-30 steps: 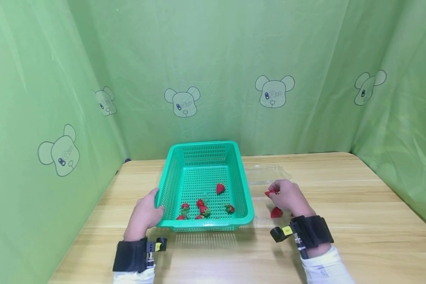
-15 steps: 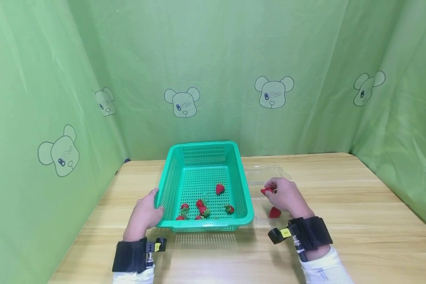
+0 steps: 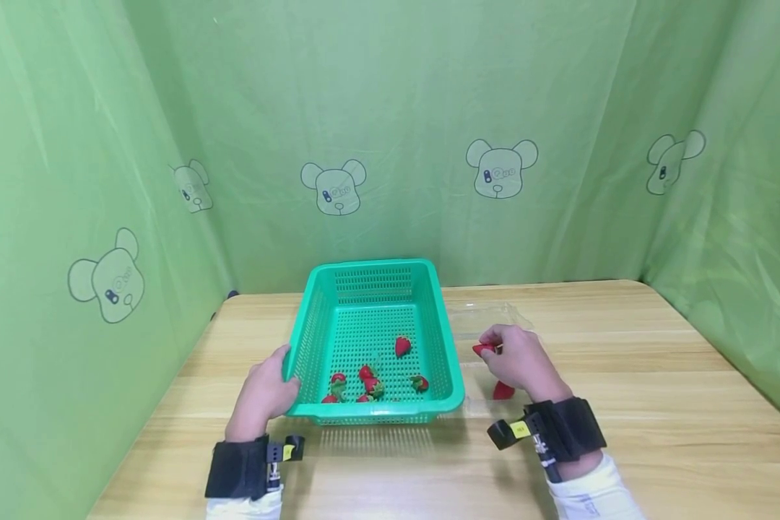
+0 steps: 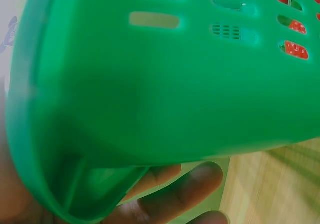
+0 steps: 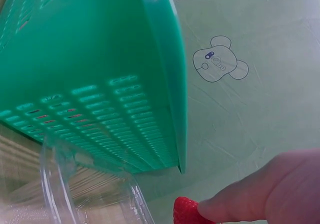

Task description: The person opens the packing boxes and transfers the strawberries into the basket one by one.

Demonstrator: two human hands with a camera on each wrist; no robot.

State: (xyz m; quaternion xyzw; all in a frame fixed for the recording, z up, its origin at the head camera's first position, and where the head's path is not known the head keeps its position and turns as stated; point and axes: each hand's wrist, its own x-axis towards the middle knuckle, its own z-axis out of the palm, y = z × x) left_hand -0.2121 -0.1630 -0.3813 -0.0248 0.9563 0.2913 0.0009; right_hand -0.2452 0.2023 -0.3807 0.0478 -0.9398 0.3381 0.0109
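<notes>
A green plastic basket (image 3: 451, 339) holds several strawberries (image 3: 372, 388), some with green leaves. My left hand (image 3: 268, 390) grips its left rim near the front corner, thumb on the inner side; in the left wrist view the fingers (image 4: 202, 176) show beneath the rim. My right hand (image 3: 518, 359) pinches a red strawberry (image 3: 482, 348) above a clear plastic box (image 3: 477, 318) beside the basket. In the right wrist view my thumb presses on that strawberry (image 5: 187, 213). Another strawberry (image 3: 503, 391) lies in the box, below the right hand, which hides part of the box.
The basket stands on a wooden table (image 3: 656, 390) close to its back edge. Green curtains (image 3: 403, 130) with bear-head drawings enclose the table at the back and on both sides. The box's clear wall (image 5: 62, 184) stands right at the basket's right side.
My right hand has shifted slightly left, towards the basket, carrying the strawberry. The left hand and the basket have stayed in place.
</notes>
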